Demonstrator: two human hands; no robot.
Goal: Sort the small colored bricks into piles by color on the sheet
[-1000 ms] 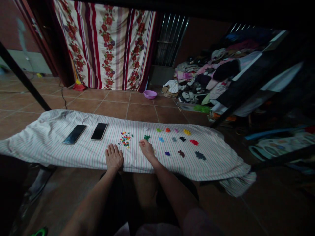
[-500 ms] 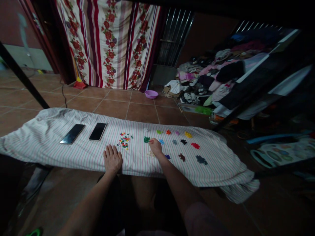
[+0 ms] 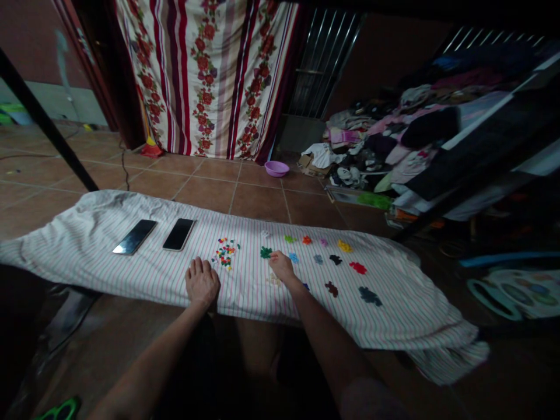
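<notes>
My left hand (image 3: 202, 284) lies on the striped cloth (image 3: 144, 280) with its fingers laid down, just below a loose cluster of mixed-colour small pieces (image 3: 226, 252). At the right edge of a dark green pile (image 3: 265, 252), my right hand (image 3: 282, 267) has its thumb and fingers pinched together; whatever is between them is too small to make out. A beige pile (image 3: 273, 280) sits just under that hand, and a light blue pile (image 3: 293, 257) is beside it. The right forearm partly covers a dark blue pile (image 3: 305, 286).
Several single-colour piles, among them red (image 3: 358, 268), yellow (image 3: 345, 245), brown (image 3: 331, 289) and dark grey (image 3: 370, 296), are spread to the right. Two phones (image 3: 135, 237) lie at the left. A purple basin (image 3: 276, 169) stands on the tiled floor beyond.
The camera view has turned slightly, so the scene sits a little farther right. My right hand stays by the green pile, still pinched. My left hand keeps its place on the cloth.
</notes>
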